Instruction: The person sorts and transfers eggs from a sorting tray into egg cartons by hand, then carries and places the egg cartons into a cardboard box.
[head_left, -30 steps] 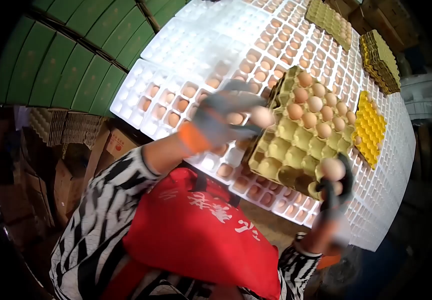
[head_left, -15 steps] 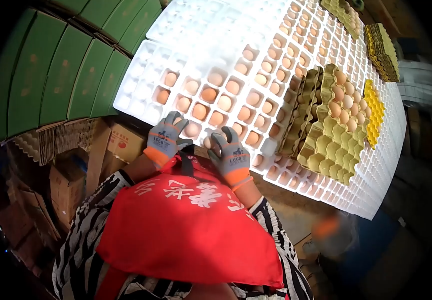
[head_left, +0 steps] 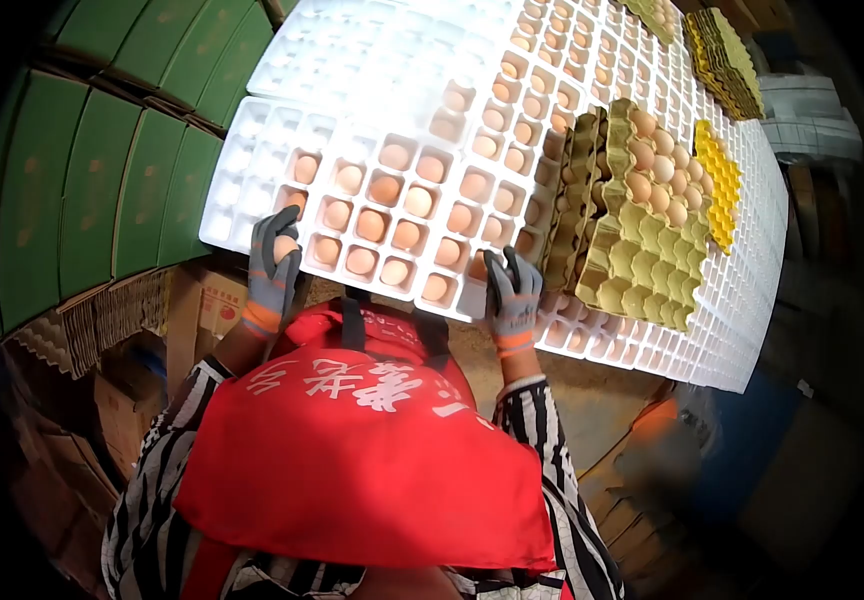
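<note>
In a grey glove with an orange cuff, my left hand (head_left: 274,268) curls its fingers round a brown egg (head_left: 285,247) at the front left of a white foam egg tray (head_left: 220,205). Another egg, partly behind its fingertips, sits in a cell. My right hand (head_left: 514,290), gloved alike, is at the tray's front edge with fingers bent and apart. Just left of its fingers an egg (head_left: 479,265) lies in a cell. No egg shows in that hand, though its palm side is hidden. Several eggs (head_left: 395,271) fill cells between my hands.
Stacked olive egg flats (head_left: 644,260) holding eggs stand on the foam trays at right. A yellow flat (head_left: 717,190) lies beyond, and more flats (head_left: 724,65) are farther back. Green boxes (head_left: 42,180) line the left; cardboard cartons (head_left: 127,405) sit below.
My left hand has moved left and now holds an egg. The right hand has left the egg it was touching, which sits in its cell, and has moved right. The view has shifted.
</note>
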A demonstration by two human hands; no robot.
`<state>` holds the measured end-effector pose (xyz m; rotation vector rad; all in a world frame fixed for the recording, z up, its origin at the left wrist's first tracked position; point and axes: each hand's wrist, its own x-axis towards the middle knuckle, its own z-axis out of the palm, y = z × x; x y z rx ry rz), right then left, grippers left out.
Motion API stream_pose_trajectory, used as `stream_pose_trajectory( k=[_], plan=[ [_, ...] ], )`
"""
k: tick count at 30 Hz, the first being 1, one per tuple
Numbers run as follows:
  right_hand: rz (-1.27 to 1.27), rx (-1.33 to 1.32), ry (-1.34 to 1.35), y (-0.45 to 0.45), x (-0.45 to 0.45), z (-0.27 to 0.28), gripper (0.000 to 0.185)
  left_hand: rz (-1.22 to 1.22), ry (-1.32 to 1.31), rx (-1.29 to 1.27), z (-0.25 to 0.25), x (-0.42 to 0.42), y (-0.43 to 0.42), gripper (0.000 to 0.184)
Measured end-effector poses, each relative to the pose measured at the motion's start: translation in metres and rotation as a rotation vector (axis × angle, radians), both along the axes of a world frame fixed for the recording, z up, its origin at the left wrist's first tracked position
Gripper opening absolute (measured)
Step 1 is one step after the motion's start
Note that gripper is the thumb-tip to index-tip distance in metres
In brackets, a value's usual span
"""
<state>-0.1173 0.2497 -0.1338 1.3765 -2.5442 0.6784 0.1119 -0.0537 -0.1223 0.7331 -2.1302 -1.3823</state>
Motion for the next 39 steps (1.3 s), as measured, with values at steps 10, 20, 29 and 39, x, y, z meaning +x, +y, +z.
stream_pose_trajectory(
  k=[10,20,29,39],
  plan=[
    [0.112,-0.039,-0.268,0.035,0.014,0.07,0.048,-0.787,0.059,-0.134,0.028,-0.076,0.11,0.046],
    [-0.177,-0.242,-0.045,0.124,-0.133,0.182,0.035,-0.457,0.077,-0.371,0.065,-0.182,0.167,0.037],
    [0.011,-0.206,-0.321,0.107,-0.258,0.17,0.039,-0.556,-0.396,-0.831,0.162,-0.366,0.203,0.051],
    [0.02,-0.165,-0.16,0.131,-0.324,0.172,0.032,-0.464,0.1,0.259,0.167,-0.377,0.17,0.035]
  ],
)
